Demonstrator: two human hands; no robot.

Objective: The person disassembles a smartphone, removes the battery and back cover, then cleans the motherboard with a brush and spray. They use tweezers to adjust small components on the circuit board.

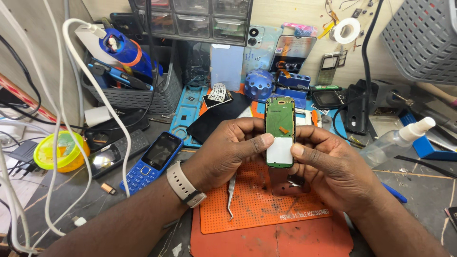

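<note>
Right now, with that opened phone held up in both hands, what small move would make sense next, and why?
Probably lower the opened phone toward the orange mat. Both thumbs of the left hand and right hand pinch it in mid-air, board exposed, and the tweezers lie just below.

Both forearms are bare, with no sleeves showing. The left hand (228, 150) has a watch with a pale beige strap (184, 183) and dark buckle at the wrist. The right hand (333, 166) wears nothing.
</note>
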